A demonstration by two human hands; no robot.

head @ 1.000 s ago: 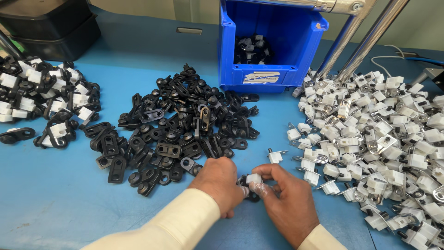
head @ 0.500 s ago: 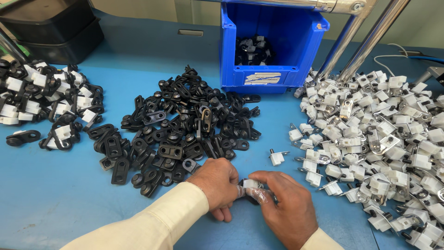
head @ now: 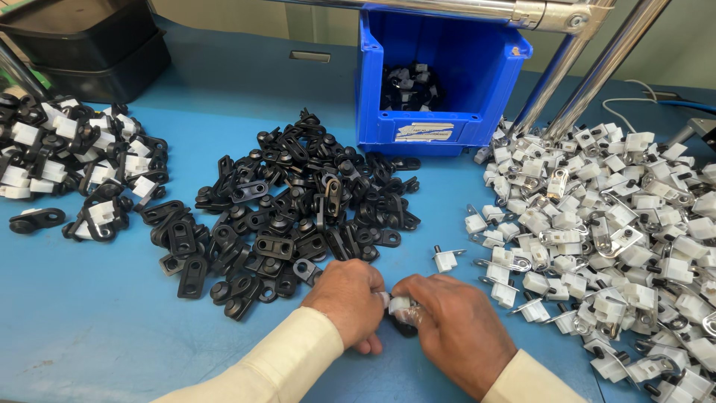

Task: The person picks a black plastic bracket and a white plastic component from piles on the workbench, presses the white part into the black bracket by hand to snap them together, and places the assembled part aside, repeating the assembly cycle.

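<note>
small white clip (head: 399, 304), black piece beneath, half-hidden

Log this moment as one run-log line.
left hand: grips white clip | right hand: grips same clip | black pile: ahead | white pile: right | blue bin: behind

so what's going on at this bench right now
A person in cream sleeves holds a small white plastic piece between both hands, left hand and right hand pressed together over it on the blue table. A pile of black plastic brackets lies just ahead, a heap of white clips with metal parts to the right, and a mixed black-and-white pile at far left. A blue bin behind holds a few such mixed pieces.
</note>
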